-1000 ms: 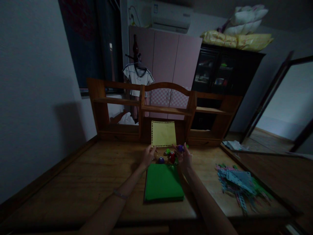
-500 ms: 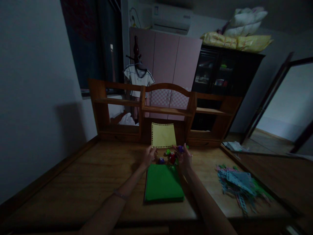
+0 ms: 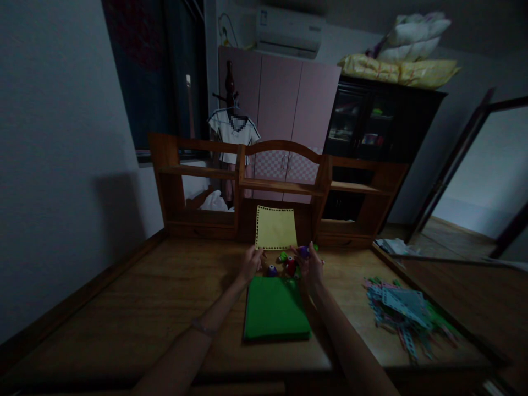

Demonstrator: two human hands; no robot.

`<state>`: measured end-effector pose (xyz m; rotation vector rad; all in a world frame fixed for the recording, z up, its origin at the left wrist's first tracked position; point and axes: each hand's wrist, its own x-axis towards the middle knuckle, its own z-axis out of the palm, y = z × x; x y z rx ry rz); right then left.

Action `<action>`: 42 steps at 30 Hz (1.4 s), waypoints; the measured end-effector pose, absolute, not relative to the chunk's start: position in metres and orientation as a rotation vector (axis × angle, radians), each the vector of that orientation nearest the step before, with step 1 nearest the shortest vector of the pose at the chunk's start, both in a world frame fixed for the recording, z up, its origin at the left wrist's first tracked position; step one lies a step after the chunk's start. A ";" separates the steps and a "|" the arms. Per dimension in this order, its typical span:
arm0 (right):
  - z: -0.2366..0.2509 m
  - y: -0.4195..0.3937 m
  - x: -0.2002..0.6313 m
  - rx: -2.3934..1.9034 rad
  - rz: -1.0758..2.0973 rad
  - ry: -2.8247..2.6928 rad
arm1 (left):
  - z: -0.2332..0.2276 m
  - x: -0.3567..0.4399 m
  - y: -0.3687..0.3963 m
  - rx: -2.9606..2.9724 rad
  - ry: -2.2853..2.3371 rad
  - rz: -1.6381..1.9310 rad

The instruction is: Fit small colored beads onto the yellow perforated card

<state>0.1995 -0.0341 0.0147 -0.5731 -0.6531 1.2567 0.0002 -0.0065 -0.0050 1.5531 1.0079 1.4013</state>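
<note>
My left hand point(image 3: 251, 262) pinches the lower left corner of a yellow paper sheet point(image 3: 275, 227) with a row of small holes punched along its edges, holding it upright. My right hand point(image 3: 310, 265) grips a small purple punch point(image 3: 304, 251) at the sheet's lower right corner. Below both hands lies a stack of green paper point(image 3: 275, 308) on the wooden desk point(image 3: 144, 308). Other small punches sit between my hands: a purple one point(image 3: 271, 270), a red one point(image 3: 291, 266) and a green one point(image 3: 283, 256).
A wooden shelf unit point(image 3: 198, 187) stands at the back of the desk. A heap of punched coloured paper strips point(image 3: 402, 311) lies at the right. Behind are a pink wardrobe point(image 3: 284, 104), a dark cabinet point(image 3: 371, 118) and a hanging shirt point(image 3: 231, 132).
The yellow sheet and both hands have barely shifted; the sheet sits slightly lower and my right hand stays at its corner with the purple punch.
</note>
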 end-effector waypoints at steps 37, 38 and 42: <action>0.012 -0.034 0.199 -0.542 1.293 -0.618 | -0.003 0.000 -0.004 1.540 1.031 1.470; 0.012 -0.034 0.199 -0.542 1.294 -0.622 | -0.002 -0.001 -0.005 1.544 1.030 1.473; 0.012 -0.034 0.199 -0.551 1.286 -0.628 | -0.001 -0.001 -0.006 1.531 1.009 1.475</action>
